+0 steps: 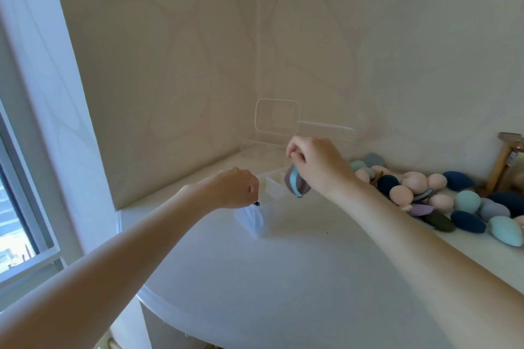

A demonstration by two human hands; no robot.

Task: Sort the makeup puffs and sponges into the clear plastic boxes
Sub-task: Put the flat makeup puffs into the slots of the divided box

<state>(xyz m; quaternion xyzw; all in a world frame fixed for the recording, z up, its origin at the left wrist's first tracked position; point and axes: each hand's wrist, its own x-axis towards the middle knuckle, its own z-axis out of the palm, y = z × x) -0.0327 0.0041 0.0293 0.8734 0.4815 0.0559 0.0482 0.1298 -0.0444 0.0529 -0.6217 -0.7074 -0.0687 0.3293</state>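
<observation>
My right hand [314, 163] hangs wrist-high, fingers pinching flat puffs [297, 184] dangling below; my left hand [231, 188], knuckles up, curls onto the clear box [255, 218] beneath.

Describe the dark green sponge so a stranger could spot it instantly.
Look along the white table to the sponge pile against the right wall. At its near edge lies the dark olive-green sponge, the only green one among peach, teal and navy.

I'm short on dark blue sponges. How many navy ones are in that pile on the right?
4 navy sponges: one at the pile's left, one at the back, one at the front edge, one far right. Others may be hidden underneath.
</observation>
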